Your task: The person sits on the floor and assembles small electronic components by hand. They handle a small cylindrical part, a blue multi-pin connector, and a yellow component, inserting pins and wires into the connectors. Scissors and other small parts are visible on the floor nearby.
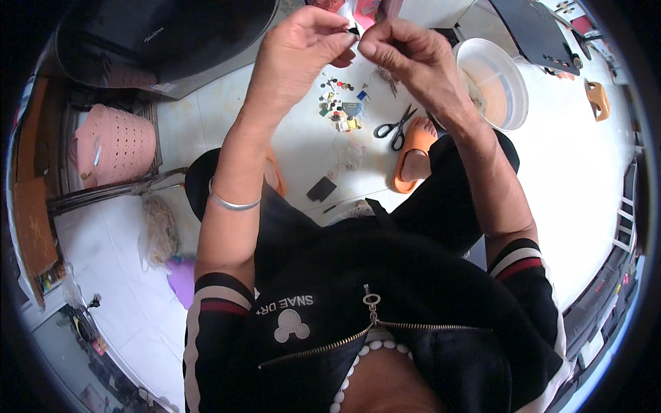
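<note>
Both hands, left hand (303, 41) and right hand (406, 51), meet fingertip to fingertip high in the head view, each grip pinched on one small dark piece (353, 29) above the white floor (227, 124), where scissors (394, 127), tiny parts (341, 103) and a white bucket (509, 103) lie.

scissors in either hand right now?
No. The black-handled scissors lie on the white floor, while the left hand and right hand pinch a small item together above.
</note>
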Demonstrator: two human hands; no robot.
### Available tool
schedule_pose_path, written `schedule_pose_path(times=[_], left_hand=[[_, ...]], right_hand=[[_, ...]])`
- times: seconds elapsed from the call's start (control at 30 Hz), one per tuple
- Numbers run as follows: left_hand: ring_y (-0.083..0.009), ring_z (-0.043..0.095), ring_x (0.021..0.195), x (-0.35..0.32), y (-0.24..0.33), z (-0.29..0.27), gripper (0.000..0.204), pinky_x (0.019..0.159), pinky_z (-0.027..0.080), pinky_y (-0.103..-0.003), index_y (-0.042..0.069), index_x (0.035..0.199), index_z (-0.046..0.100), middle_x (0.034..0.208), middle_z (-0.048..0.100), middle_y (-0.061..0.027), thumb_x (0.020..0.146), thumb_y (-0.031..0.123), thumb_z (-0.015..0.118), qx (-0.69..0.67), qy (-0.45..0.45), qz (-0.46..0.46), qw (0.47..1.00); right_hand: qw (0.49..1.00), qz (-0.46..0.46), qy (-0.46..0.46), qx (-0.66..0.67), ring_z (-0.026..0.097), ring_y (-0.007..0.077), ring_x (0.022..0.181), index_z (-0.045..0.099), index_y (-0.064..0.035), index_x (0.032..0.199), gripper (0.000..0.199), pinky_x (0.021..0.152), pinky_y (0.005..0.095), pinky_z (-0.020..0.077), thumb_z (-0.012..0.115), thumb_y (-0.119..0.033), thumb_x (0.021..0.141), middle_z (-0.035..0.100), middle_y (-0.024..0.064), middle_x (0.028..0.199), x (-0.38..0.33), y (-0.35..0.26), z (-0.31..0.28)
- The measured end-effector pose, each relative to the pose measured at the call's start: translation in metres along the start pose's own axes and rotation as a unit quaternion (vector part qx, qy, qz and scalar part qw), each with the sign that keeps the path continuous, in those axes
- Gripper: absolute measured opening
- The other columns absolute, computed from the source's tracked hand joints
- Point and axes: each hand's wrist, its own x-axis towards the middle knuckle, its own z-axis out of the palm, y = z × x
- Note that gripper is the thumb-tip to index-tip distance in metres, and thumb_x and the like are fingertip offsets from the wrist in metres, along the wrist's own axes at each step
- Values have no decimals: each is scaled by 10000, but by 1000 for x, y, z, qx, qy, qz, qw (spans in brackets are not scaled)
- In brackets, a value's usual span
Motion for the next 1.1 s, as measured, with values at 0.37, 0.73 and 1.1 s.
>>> schedule_pose_path(times=[0.37, 0.73, 1.1], left_hand=[[-157, 606, 675, 4, 1, -2, 200, 641, 524, -274, -18, 976, 510, 802, 602, -92, 818, 74, 591, -217, 16, -54, 975], [-145, 618, 737, -4, 1, 0, 254, 681, 525, -265, -2, 1011, 533, 873, 617, -112, 815, 142, 603, -54, -97, -40, 993], [-123, 607, 712, -5, 0, 8, 207, 669, 516, -246, -12, 979, 541, 790, 610, -79, 813, 95, 603, 24, -43, -37, 998]], right_hand=[[981, 175, 0, 84, 416, 20, 571, 579, -43, 800, 96, 503, 168, 331, 569, -123, 851, 490, -57, 628, 6, -11, -9], [976, 181, 51, 112, 386, 11, 516, 569, -58, 785, 111, 455, 160, 292, 573, -146, 852, 475, -72, 615, 6, -20, -10], [999, 25, 27, -22, 535, 74, 675, 626, -61, 859, 142, 609, 216, 441, 583, -194, 836, 588, 2, 730, 0, -2, -5]])
